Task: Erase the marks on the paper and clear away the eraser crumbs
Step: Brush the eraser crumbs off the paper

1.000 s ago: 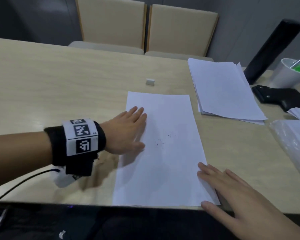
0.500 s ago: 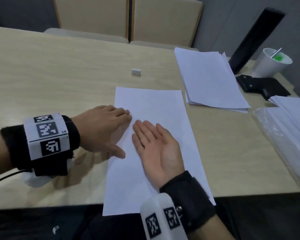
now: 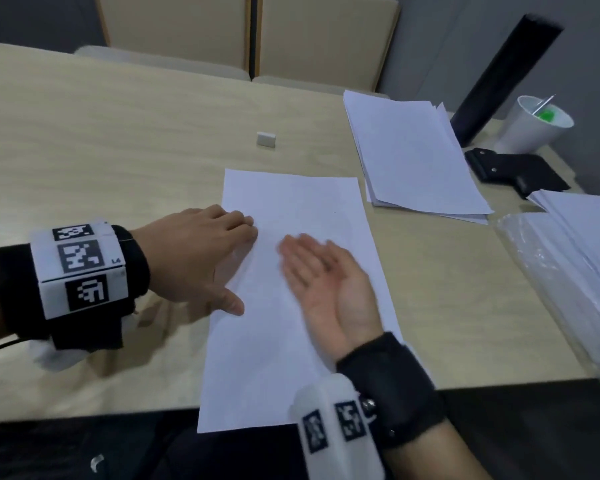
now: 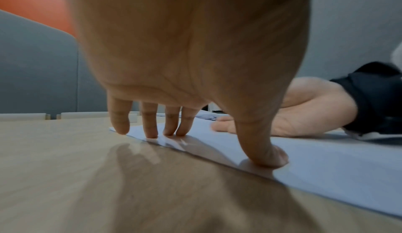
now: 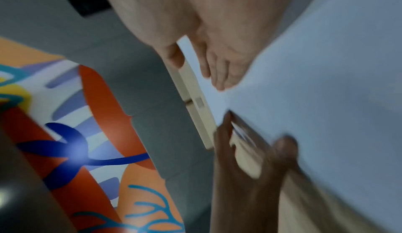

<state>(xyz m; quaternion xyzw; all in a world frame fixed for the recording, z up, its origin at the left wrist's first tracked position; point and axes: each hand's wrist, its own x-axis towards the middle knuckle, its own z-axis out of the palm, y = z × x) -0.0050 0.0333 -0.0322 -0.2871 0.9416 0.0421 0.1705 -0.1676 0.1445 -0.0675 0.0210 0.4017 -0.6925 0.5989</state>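
A white sheet of paper [image 3: 291, 209] lies on the wooden table [image 3: 118, 140], its near end hanging over the front edge. My left hand [image 3: 205, 258] presses the sheet's left edge with straight fingers [image 4: 150, 126] and the thumb [image 4: 265, 157]. My right hand [image 3: 326, 285] lies on the middle of the sheet, palm turned up and to the left, fingers straight, its little-finger edge on the paper [image 4: 315, 159]. No crumbs show on the sheet around it. A small white eraser [image 3: 266, 139] sits on the table beyond the sheet. The right wrist view is blurred.
A stack of white paper [image 3: 413, 157] lies at the right. Behind it are a black cylinder [image 3: 499, 81], a white cup [image 3: 530, 126] and a black case [image 3: 513, 171]. More paper in clear plastic [image 3: 568, 271] lies at the far right. Two beige chairs [image 3: 250, 32] stand behind the table.
My right hand came from the sheet's lower right corner onto its middle, palm up. The crumbs seen a second ago no longer show. My left hand stays on the left edge.
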